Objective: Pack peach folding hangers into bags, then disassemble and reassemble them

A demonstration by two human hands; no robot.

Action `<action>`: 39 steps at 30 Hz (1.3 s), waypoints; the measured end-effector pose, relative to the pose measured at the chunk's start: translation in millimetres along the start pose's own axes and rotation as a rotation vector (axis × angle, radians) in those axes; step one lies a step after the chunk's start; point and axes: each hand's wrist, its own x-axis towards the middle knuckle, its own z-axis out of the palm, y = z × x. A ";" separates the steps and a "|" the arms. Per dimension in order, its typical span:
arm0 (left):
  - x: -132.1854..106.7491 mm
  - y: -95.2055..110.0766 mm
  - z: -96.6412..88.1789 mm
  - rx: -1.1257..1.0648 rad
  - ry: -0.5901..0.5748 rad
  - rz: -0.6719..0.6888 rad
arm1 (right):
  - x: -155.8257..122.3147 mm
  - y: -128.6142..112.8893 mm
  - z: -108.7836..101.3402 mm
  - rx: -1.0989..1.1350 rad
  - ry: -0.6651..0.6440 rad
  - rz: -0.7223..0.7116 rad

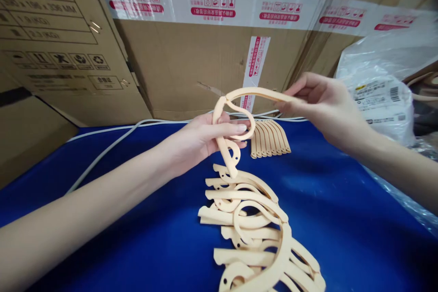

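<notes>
A beige folding clothes hanger [262,92] is held up between both my hands, bent at its middle joint. My left hand [201,137] is closed around one arm of it, thumb across the front by the curved hook. The far end of the other arm is pinched in my right hand [318,98], between thumb and fingers. Just below, a loose pile of similar beige hangers [253,196] lies on the blue surface, several overlapping with hooks and hinges showing. Behind my left hand, a neat row of folded beige pieces [270,139] lies side by side.
Large cardboard boxes [191,59] with printed white tape stand along the back, another box [65,45] at the left. White cables [112,146] run across the rear of the blue surface [143,237]. Clear plastic bags [383,91] sit at the right.
</notes>
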 end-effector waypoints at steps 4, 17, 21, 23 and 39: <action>1.2 3.7 0.3 -0.047 -0.019 -0.030 | -6.0 -0.5 1.8 -0.621 -0.140 -0.292; 0.5 1.9 4.0 0.001 -0.189 -0.234 | -15.0 -9.6 23.6 -1.005 -0.352 -0.466; 9.6 -3.2 9.6 0.293 0.091 -0.104 | 3.0 -0.9 23.1 -0.613 -0.414 -0.090; 14.4 -6.0 7.0 0.373 0.210 -0.064 | 16.4 9.6 20.7 -0.470 -0.418 0.105; 59.2 -30.5 11.6 0.191 0.202 -0.142 | 26.8 50.2 61.9 -1.171 -0.440 0.006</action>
